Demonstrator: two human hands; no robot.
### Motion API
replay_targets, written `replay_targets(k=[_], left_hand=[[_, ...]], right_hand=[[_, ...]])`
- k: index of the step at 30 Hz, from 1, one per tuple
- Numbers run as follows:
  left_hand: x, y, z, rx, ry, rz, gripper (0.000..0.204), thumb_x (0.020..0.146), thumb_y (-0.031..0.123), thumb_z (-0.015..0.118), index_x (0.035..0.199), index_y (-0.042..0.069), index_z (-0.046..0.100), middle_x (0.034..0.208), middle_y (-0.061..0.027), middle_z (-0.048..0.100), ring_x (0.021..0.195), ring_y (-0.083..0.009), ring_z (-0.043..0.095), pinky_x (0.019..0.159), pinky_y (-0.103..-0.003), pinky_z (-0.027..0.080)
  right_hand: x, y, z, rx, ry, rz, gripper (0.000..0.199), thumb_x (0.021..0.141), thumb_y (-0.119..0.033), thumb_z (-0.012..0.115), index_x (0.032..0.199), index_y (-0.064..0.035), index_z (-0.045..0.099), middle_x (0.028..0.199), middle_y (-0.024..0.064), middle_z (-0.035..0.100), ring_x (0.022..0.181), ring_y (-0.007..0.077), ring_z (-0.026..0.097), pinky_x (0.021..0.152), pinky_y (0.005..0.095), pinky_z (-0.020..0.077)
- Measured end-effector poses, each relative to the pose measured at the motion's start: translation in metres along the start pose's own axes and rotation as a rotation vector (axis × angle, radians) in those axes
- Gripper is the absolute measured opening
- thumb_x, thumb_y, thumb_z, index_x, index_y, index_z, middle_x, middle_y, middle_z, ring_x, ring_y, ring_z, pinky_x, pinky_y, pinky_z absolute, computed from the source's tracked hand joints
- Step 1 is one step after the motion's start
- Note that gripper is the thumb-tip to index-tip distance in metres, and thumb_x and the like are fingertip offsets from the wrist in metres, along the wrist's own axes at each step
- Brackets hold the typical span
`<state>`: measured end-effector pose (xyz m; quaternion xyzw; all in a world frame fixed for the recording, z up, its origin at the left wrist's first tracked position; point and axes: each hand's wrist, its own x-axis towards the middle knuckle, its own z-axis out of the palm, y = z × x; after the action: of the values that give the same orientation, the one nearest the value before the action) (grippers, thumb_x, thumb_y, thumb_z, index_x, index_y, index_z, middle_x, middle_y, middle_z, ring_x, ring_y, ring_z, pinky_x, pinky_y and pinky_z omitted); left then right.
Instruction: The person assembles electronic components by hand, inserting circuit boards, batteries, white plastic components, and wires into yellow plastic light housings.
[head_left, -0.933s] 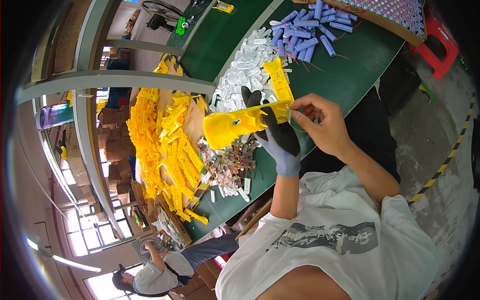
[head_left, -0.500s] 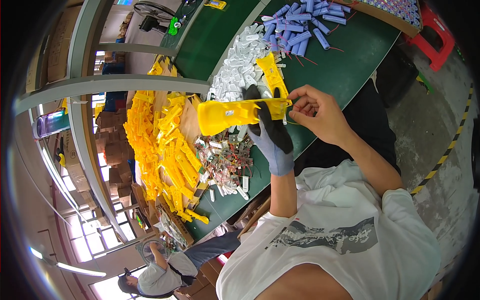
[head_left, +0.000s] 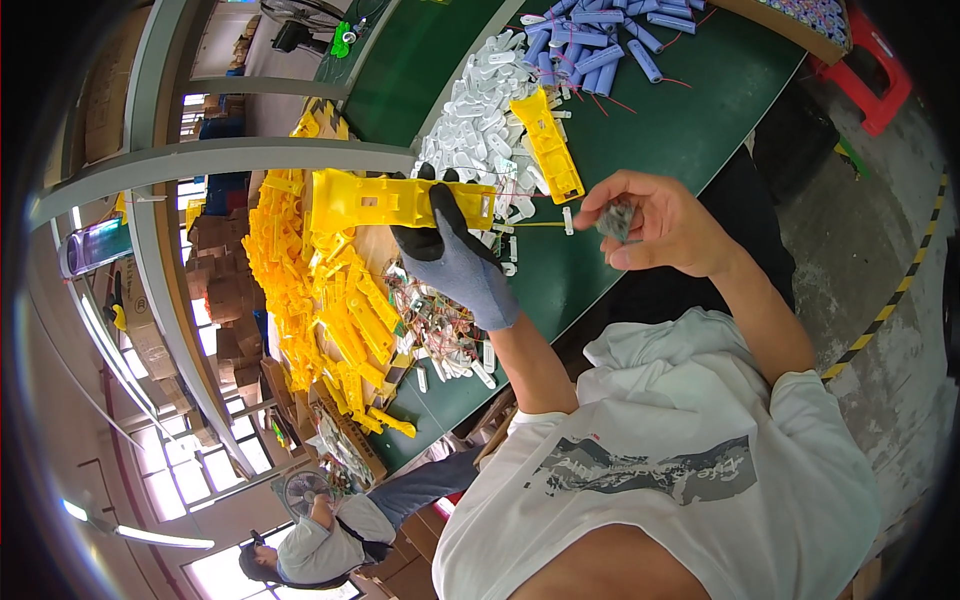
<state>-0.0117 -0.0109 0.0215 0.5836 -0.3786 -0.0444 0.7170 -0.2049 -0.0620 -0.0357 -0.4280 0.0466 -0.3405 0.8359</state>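
While gloved left hand (head_left: 450, 255) clamps yellow housing (head_left: 395, 198) over green table (head_left: 700, 100), right hand (head_left: 655, 220) pinches grey part (head_left: 616, 219)

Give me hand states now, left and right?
Left hand: gloved, closed on the yellow plastic housing.
Right hand: bare, fingers curled around a small grey part.

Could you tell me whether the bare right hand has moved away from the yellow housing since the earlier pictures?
Yes. The right hand, earlier touching the yellow housing in the gloved left hand, now sits apart to its right, over the green table.
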Motion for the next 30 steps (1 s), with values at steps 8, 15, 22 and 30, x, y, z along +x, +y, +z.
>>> replay_targets(k=[8,15,22,30], left_hand=[[-0.003,-0.008,-0.013,0.021,-0.132,-0.038,0.034,0.091,0.004,0.057,0.123,-0.005,0.048,0.108,-0.0151,0.064,0.088,-0.0239,0.065,0.079,-0.035,0.052],[-0.014,-0.007,-0.014,-0.160,-0.134,-0.340,0.037,0.084,0.002,0.054,0.120,-0.001,0.048,0.089,-0.0183,0.065,0.069,-0.0270,0.067,0.060,-0.034,0.056],[-0.054,-0.023,0.007,-0.146,-0.476,-0.580,0.053,0.085,-0.007,0.058,0.135,-0.002,0.042,0.116,-0.0096,0.060,0.103,-0.0154,0.059,0.089,-0.029,0.048],[-0.078,-0.032,0.012,0.088,-0.727,-0.561,0.046,0.083,-0.004,0.060,0.128,-0.005,0.050,0.110,-0.0087,0.064,0.096,-0.0130,0.062,0.087,-0.027,0.049]], right_hand=[[0.006,-0.001,-0.017,-0.031,0.057,-0.045,0.038,0.081,0.004,0.064,0.118,0.0042,0.054,0.109,0.0114,0.063,0.094,0.0173,0.066,0.086,0.0280,0.0523],[0.011,-0.017,-0.029,-0.143,0.064,-0.060,0.014,0.090,-0.009,0.060,0.097,0.0036,0.058,0.091,0.0111,0.066,0.083,0.0166,0.068,0.079,0.0267,0.0542],[0.023,-0.008,-0.024,-0.308,0.177,-0.116,0.034,0.096,-0.027,0.054,0.074,-0.0008,0.056,0.065,0.0022,0.058,0.061,0.0081,0.061,0.054,0.0221,0.0495],[0.029,0.009,-0.030,-0.864,0.335,-0.292,0.032,0.095,-0.026,0.054,0.075,-0.0005,0.053,0.057,0.0081,0.051,0.048,0.0153,0.049,0.047,0.0292,0.0367]])
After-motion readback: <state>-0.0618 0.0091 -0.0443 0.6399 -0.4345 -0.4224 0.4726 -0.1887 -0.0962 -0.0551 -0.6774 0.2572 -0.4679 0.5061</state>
